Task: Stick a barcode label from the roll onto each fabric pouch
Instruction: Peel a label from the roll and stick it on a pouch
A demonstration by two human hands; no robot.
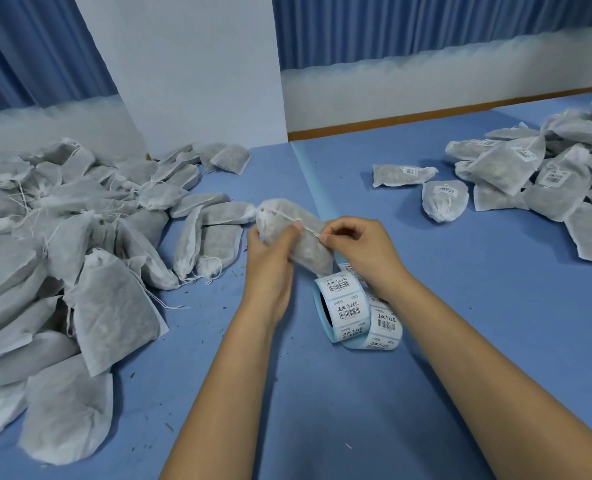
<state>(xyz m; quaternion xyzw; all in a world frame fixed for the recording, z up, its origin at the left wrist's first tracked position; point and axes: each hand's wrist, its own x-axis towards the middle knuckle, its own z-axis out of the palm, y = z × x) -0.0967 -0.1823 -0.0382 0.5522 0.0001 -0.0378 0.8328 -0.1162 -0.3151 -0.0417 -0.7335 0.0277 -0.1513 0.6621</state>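
Left hand (270, 252) fingers curl round a fabric pouch (299, 242) — right hand (360, 244) pinches its drawstring (309, 229) — above the label roll (345, 306).

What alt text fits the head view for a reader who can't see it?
The left hand grips one fabric pouch while the right hand pinches its drawstring, near the label roll on a blue table. Unlabelled pouches are heaped at left, labelled pouches at right.
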